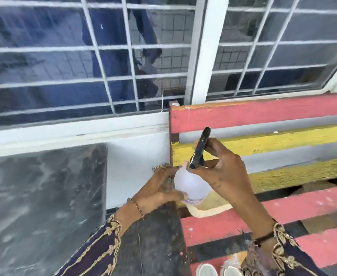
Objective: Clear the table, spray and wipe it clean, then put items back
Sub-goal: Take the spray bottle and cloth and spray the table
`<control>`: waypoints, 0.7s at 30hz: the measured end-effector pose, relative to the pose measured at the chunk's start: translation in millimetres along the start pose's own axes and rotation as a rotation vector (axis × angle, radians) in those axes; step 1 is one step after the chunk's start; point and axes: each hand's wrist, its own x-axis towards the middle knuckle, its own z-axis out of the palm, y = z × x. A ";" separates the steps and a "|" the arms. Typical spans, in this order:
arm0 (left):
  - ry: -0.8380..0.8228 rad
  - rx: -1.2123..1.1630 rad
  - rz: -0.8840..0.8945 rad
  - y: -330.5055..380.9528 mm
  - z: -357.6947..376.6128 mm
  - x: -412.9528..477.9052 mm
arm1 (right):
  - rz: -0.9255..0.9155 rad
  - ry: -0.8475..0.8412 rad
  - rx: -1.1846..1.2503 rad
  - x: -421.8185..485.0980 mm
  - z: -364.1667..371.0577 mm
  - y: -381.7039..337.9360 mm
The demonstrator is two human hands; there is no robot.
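Item: white bottle (190, 184), round-bodied, blurred.
- Gripped on its left flank by the curled fingers of the left hand (159, 189), with the thumb on the near side and the fingertips wrapped toward the far side.
- Lower edge just past the left thumb, above a pale yellow cloth (209, 208). Contact with the cloth: cannot tell.

Fitting: black top (200, 148), long and narrow.
- Tilted up and to the right, lower end at the bottle's neck.
- Pinched near that lower end between the thumb and bent fingers of the right hand (226, 172).
- Upper end well clear above the fingertips.

Surroundings:
- Beyond and beneath the right fingers: bench (273, 114) of pink and yellow slats, paint worn. Cloth draped on a slat below the right palm.
- Under the left wrist: dark wooden bench arm (153, 240).
- Left of the left fingers, well apart: dark stone slab (44, 196), mottled grey.
- Above both sets of fingers: window (103, 56) behind a white grille.

Worn:
- Beaded bracelet (136, 206) at the left wrist.
- Dark embroidered sleeves (95, 253) on both forearms.
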 end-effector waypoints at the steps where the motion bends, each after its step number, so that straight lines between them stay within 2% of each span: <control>1: 0.016 0.090 0.028 10.7 -11.1 -23.9 | -0.022 -0.036 0.042 -6.2 6.3 -23.0; 3: 0.093 0.230 0.050 25.5 -28.1 -63.4 | -0.056 -0.123 0.158 -16.8 20.6 -62.8; 6: 0.170 0.253 0.071 40.0 -58.5 -134.0 | -0.139 -0.248 0.340 -38.8 56.4 -120.9; 9: 0.475 0.499 0.073 45.7 -93.5 -208.5 | -0.206 -0.317 0.484 -65.1 111.7 -177.6; 12: 0.699 0.628 0.033 46.5 -122.7 -264.1 | -0.208 -0.262 0.546 -88.3 177.0 -225.3; 14: 0.790 0.717 0.009 43.1 -143.4 -294.7 | -0.178 -0.188 0.574 -105.5 223.9 -255.3; 16: 0.846 0.749 -0.017 38.9 -161.4 -317.0 | -0.153 -0.068 0.609 -121.5 261.1 -282.8; 18: 0.881 0.724 -0.089 30.6 -179.6 -340.7 | -0.158 -0.020 0.585 -135.2 294.9 -306.1; 21: 0.881 0.626 -0.178 18.2 -208.6 -373.0 | -0.131 -0.093 0.577 -136.6 341.5 -324.8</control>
